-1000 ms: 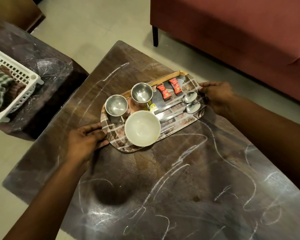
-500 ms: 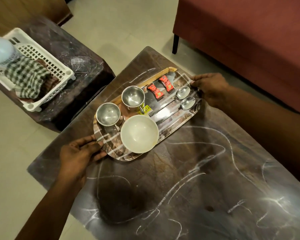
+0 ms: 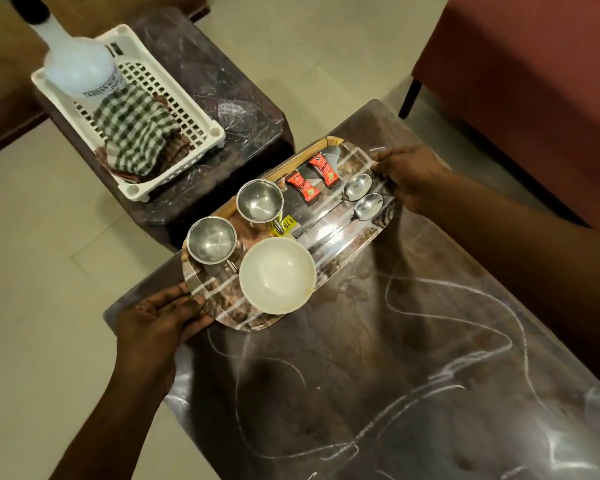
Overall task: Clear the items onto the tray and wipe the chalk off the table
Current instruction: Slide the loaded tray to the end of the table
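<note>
A glossy oval tray (image 3: 347, 249) hangs over the far left corner of the dark table (image 3: 395, 375). My left hand (image 3: 160, 317) grips its near end and my right hand (image 3: 409, 174) grips its far end. On the tray stand a white bowl (image 3: 277, 274) and two steel cups (image 3: 212, 240) (image 3: 260, 200), with two spoons (image 3: 355, 202) and two red sachets (image 3: 314, 178) lying beside them. White chalk lines (image 3: 465, 368) cover the table top.
A low dark side table (image 3: 229, 109) stands left of the table with a white plastic basket (image 3: 174, 95) on it. The basket holds a checked cloth (image 3: 136, 129) and a white spray bottle (image 3: 78, 69). A red sofa (image 3: 534, 81) stands behind. Pale floor tiles lie all around.
Both hands have carried the tray to the left, toward the table's corner and the side table. My view has turned left, so the basket, cloth and bottle show more fully.
</note>
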{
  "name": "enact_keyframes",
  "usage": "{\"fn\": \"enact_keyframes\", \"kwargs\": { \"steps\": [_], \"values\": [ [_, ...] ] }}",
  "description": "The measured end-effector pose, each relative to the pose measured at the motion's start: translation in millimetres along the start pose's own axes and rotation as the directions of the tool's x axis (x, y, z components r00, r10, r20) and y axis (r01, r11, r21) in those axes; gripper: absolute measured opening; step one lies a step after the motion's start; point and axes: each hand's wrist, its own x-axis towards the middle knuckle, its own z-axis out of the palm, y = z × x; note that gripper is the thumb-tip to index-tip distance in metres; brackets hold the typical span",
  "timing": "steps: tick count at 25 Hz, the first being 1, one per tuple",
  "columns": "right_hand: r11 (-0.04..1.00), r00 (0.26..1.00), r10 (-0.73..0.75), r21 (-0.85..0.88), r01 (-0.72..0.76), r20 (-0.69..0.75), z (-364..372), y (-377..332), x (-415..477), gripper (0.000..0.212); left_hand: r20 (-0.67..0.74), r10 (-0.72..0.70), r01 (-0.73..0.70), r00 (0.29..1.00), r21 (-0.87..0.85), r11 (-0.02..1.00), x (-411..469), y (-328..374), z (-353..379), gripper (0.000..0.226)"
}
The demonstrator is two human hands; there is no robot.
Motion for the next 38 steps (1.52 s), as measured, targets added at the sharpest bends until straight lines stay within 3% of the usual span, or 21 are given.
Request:
{"fn": "enact_keyframes", "kwargs": {
  "steps": [13, 18, 20, 24, 27, 32, 35, 38],
  "values": [
    [0.989, 0.996, -0.007, -0.146, -0.006, -0.092, 1, 3, -5, 0.02, 0.009, -0.047, 0.047, 0.999, 0.024, 0.999, 1, -15, 7, 0.033],
    [0.961, 0.981, -0.179, -0.229, 0.157, -0.077, 2, 0, -27, 0.008, -0.118, 0.014, 0.009, 0.993, 0.195, 0.981, 1, -1, 11, 0.02],
    [0.908, 0.952, -0.303, -0.317, 0.273, -0.047, -1, -3, -47, 0.024, -0.176, 0.103, -0.042, 0.979, 0.319, 0.947, 0, 6, 6, 0.022],
    [0.817, 0.865, -0.494, -0.385, 0.429, -0.085, -17, -1, -122, 0.035, -0.172, 0.261, -0.175, 0.95, 0.4, 0.9, -30, 49, -7, 0.023],
    [0.845, 0.883, -0.464, -0.332, 0.419, -0.067, -13, -14, -200, 0.036, -0.058, 0.306, -0.249, 0.95, 0.446, 0.859, -80, 115, -12, 0.032],
    [0.762, 0.84, -0.538, -0.388, 0.518, 0.066, 3, -49, -335, 0.037, 0.079, 0.428, -0.429, 0.9, 0.325, 0.843, -162, 223, -37, 0.012],
    [0.669, 0.772, -0.629, -0.442, 0.597, 0.09, 2, -70, -422, 0.035, 0.09, 0.58, -0.577, 0.81, 0.3, 0.759, -229, 276, -77, 0.021],
    [0.619, 0.721, -0.689, -0.455, 0.64, 0.076, -4, -85, -495, 0.032, 0.128, 0.639, -0.645, 0.758, 0.29, 0.707, -277, 301, -114, 0.023]
  ]
}}
